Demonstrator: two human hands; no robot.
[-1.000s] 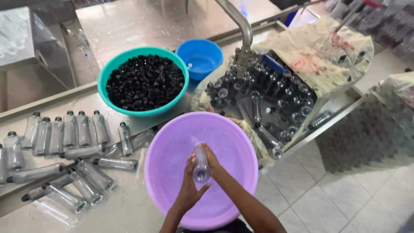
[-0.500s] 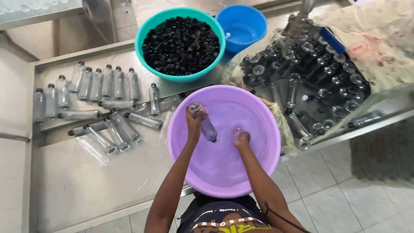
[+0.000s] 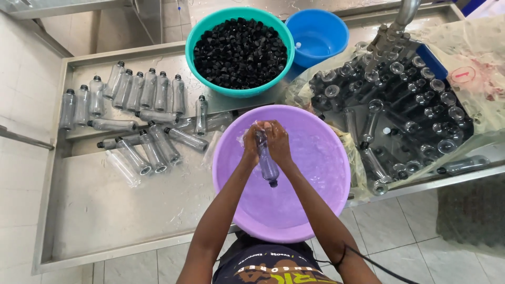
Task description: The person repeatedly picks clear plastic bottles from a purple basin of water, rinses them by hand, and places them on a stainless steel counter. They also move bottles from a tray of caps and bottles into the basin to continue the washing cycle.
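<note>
Since half a second ago, the right hand [image 3: 277, 143] has been brought onto the clear bottle [image 3: 266, 160]; fingers of both hands (left hand [image 3: 251, 147]) are wrapped around its far end over the purple basin [image 3: 326, 210]. Wet, light, slippery: the body is best gripped.

A stainless steel worktop [image 3: 121, 210] with a raised rim is filling most of the view and is shining wet under soft, even light. Pale square floor tiles [image 3: 400, 236] are showing below it. A white tiled wall [image 3: 21, 68] is standing at the left side.
</note>
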